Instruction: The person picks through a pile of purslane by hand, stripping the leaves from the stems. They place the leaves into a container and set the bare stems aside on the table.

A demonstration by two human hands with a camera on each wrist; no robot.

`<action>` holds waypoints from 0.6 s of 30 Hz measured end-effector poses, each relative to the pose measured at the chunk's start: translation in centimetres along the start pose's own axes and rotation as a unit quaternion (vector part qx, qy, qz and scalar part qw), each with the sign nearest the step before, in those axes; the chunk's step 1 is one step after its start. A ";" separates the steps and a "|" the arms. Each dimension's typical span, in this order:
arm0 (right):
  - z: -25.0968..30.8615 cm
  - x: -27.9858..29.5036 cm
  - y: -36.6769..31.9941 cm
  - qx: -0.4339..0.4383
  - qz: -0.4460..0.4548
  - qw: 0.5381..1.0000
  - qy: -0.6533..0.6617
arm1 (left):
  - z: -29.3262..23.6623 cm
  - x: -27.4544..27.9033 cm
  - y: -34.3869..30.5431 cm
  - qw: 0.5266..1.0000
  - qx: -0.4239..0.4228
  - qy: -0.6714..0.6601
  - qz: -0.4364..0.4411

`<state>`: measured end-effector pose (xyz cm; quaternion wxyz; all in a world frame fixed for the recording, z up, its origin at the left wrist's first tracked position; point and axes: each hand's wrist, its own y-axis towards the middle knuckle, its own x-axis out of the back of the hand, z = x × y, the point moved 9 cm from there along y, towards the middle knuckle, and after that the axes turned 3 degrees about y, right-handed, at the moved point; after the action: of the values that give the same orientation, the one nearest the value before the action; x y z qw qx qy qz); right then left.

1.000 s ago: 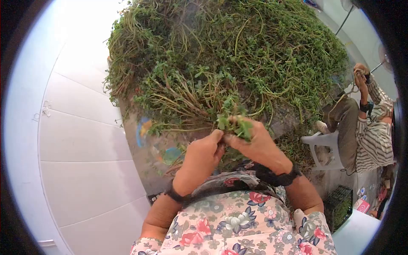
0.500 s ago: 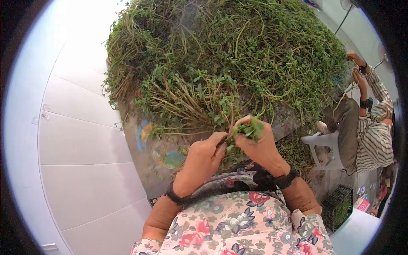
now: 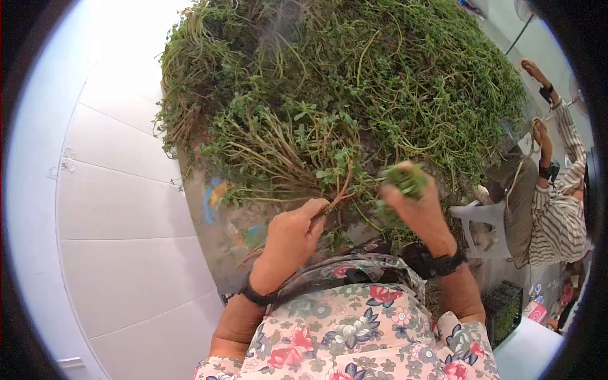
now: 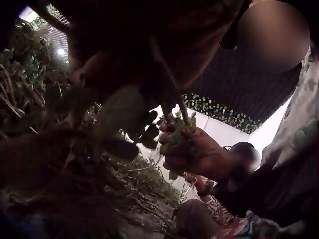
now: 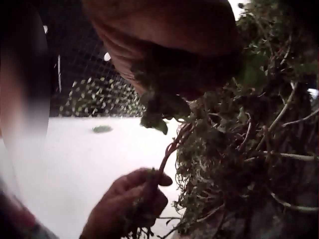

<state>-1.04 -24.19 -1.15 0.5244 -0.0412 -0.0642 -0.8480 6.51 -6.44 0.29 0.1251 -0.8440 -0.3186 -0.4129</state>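
Observation:
The left hand pinches the lower end of a reddish branching stem between thumb and fingers; in the right wrist view that hand grips the same stem. To its right, the right hand curls round a bunch of green leafy sprigs, blurred in the head view. The left wrist view shows the right hand with leaves between its fingers. A heap of green stems lies just beyond both hands, with a fan of longer stems at its near edge.
A person in a striped shirt sits at the right on a white plastic chair, arms raised with a strand. A dark crate stands lower right, beside a white surface. White panels run along the left.
The right hand has moved right, away from the left hand, with the leafy bunch. The left hand has shifted slightly left and down, holding the stem. The seated person's arms have spread apart.

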 end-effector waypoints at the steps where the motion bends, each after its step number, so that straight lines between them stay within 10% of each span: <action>1: 1.4 -1.3 0.0 0.088 0.009 0.994 -0.057 | 0.0 -0.2 0.0 1.000 0.005 -0.002 0.008; 8: 1.0 -5.4 -0.7 0.186 0.116 0.945 -0.241 | 0.1 0.4 -0.1 1.000 -0.005 0.004 -0.006; 14: 0.8 -5.3 -0.6 0.219 0.083 0.961 -0.149 | -0.1 0.3 -0.2 0.999 0.015 -0.024 0.026; 18: -2.0 -0.2 1.0 0.000 -0.052 0.996 0.068 | -0.5 0.6 -0.6 1.000 -0.023 -0.006 0.019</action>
<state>-0.03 -24.74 -3.07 0.4825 0.0200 -0.0305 -0.8751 6.14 -5.96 1.06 0.1115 -0.8549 -0.2937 -0.4128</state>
